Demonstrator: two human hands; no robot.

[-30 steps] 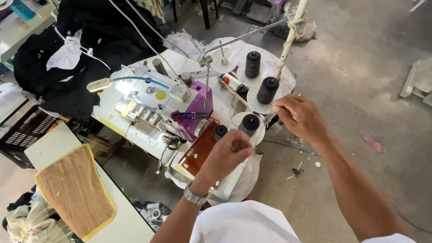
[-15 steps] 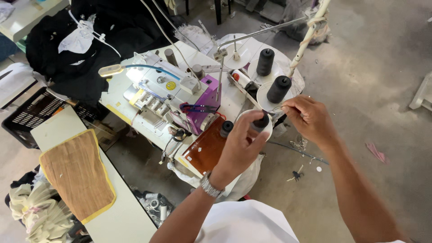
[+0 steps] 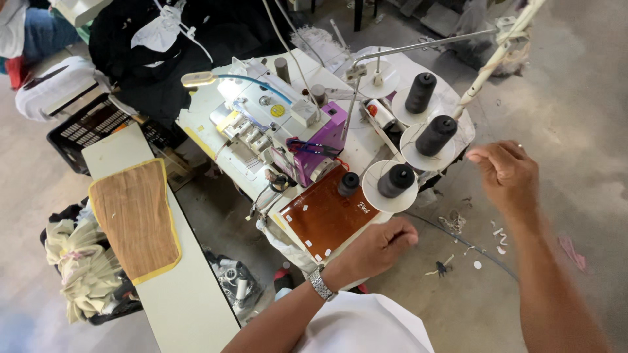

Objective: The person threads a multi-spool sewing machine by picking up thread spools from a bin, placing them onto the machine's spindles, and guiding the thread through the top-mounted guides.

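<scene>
Concrete floor surrounds the surface; three black thread cones [image 3: 418,131] sit at its far edge. Your right hand [image 3: 509,175] pinches thread, your left hand [image 3: 379,245] stays curled; threading looks unfinished.

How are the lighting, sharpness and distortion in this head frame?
Head view: even daylight, soft shadows only; the small lamp over the sewing machine glows without glare. Thread cones look sharp; the left hand and right hand are slightly soft. Wide-angle tilt leans the white bench and stretches the frame edges.
</scene>
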